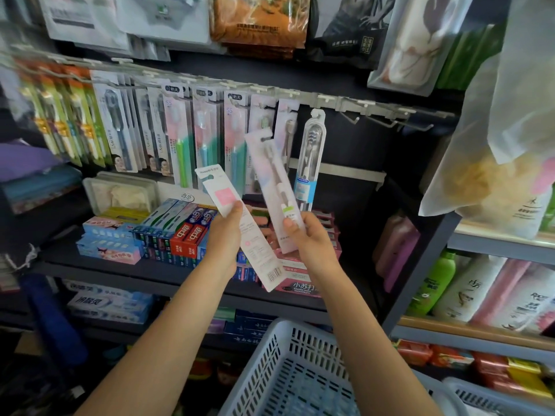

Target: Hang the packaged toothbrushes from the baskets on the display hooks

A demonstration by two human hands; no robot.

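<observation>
2 hands – 2 toothbrush pkgs

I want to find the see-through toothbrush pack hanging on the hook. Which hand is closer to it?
Right. The right hand is just below the clear toothbrush pack, slightly left of it. The left hand is farther left.

Two slim pale toothbrush packs held tilted below seemingly bare hooks.

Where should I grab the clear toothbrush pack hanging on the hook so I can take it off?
Hold the clear toothbrush pack by its lower end, near the blue label, coming from the front. It hangs upright and free on its hook, with bare space to its right, so you can pinch its flat sides and slide it off toward you.
</observation>
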